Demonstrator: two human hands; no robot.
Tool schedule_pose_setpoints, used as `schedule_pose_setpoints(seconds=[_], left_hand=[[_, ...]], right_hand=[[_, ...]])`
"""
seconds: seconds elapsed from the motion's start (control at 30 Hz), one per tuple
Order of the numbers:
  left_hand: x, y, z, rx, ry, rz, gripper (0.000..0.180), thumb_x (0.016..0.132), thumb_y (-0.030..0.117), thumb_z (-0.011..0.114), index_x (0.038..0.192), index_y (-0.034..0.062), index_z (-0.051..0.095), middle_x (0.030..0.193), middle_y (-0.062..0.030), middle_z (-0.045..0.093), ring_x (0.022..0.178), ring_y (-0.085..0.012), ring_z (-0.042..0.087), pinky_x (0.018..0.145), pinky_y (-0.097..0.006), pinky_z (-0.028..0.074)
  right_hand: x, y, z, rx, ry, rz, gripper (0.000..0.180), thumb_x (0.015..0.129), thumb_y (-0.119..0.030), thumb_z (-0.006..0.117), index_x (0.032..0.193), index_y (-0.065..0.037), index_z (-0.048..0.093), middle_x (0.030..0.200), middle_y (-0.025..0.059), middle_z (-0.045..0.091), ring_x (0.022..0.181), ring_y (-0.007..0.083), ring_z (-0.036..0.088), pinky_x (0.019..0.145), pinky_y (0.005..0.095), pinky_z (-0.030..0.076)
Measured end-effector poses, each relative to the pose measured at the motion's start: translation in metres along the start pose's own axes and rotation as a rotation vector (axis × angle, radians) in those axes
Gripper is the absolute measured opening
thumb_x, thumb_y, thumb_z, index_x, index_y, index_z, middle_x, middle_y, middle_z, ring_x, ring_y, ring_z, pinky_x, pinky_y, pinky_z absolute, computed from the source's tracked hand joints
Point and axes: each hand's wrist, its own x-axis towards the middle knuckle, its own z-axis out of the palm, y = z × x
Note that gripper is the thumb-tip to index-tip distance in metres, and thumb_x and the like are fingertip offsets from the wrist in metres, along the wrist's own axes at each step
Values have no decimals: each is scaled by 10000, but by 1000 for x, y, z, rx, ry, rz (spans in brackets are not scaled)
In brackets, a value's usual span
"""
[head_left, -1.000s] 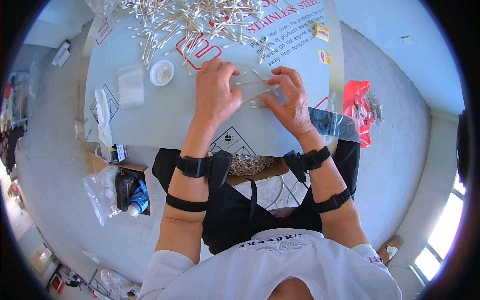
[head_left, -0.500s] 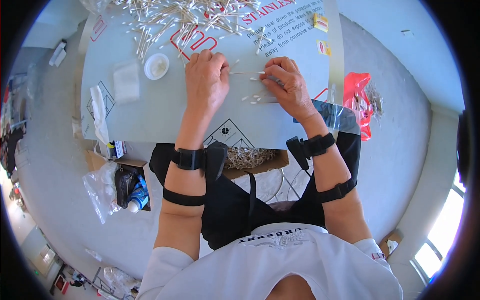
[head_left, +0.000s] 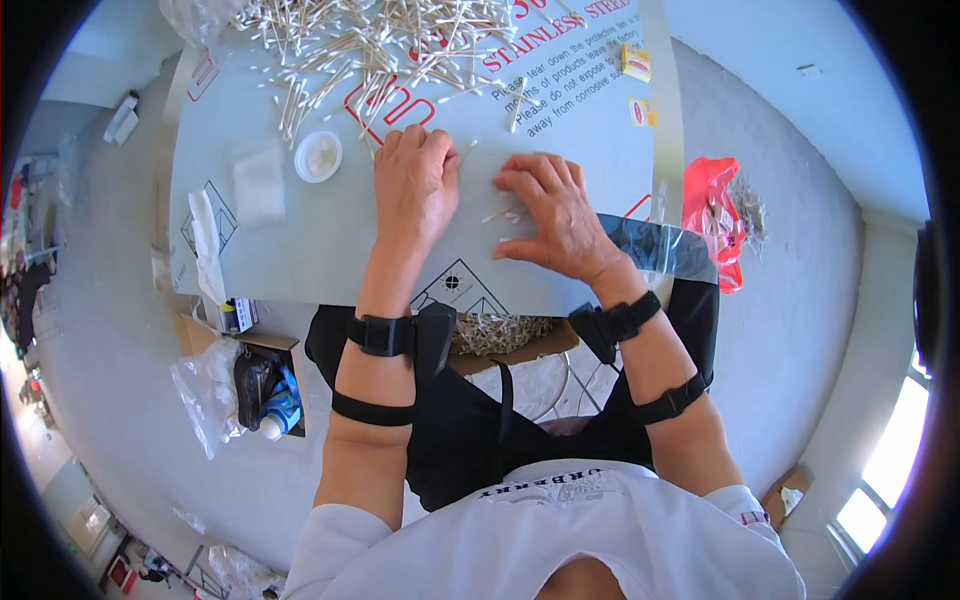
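Left hand point(head_left: 415, 185): upper centre of frame, back upward, fingers curled in together. A thin cotton swab with a pale stick and white tip point(head_left: 469, 149) shows just beside its thumb side; cannot tell whether the fingers are clamped on it.

Right hand point(head_left: 555, 215): right of centre, thumb and fingers well apart, grip loose. A few loose white-tipped swabs point(head_left: 497, 216) lie in the gap between thumb and fingers, on the pale blue-grey printed sheet tabletop point(head_left: 335, 250).

Large tangled heap of white-tipped cotton swabs point(head_left: 385, 50): top of frame, well beyond both hands.

Left of the left hand: small round white plastic tub point(head_left: 302, 168), near it a white square soft-looking pad point(head_left: 259, 184). Upper right: two small yellow packets point(head_left: 636, 63). Right edge of table: crumpled red plastic bag point(head_left: 697, 200).
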Motion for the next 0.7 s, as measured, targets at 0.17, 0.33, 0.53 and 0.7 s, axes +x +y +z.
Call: schedule_pose_setpoints(seconds=[0.17,0.33,0.53,0.7], left_hand=[[3,1,2,4,10,16,162,708,32,727,799,64,598,818,-76,555,829,-293,540,733,-429,429],[5,2,0,-6,27,77,193,709,21,728,821,80,582,831,-55,557,841,-278,538,768,-401,441],[3,7,-2,-40,-79,93,197,689,23,733,801,71,578,823,-61,530,873,-273,519,798,-395,415],[6,8,-4,-78,-69,63,166,711,6,716,784,67,580,823,-53,560,837,-272,528,769,-389,445]], right_hand=[[-29,5,2,-1,62,27,324,744,-196,744,992,-76,575,1092,95,541,1044,312,496,912,425,385],[-38,3,-7,0,78,92,267,732,-153,753,921,-71,582,1003,90,564,960,304,528,835,413,423],[5,23,-16,72,147,102,342,724,-110,740,1031,-62,598,1050,103,569,1002,329,528,879,422,433],[64,65,-12,-1,291,74,399,716,-75,723,1099,-89,611,1091,102,565,1041,335,507,915,427,443]])
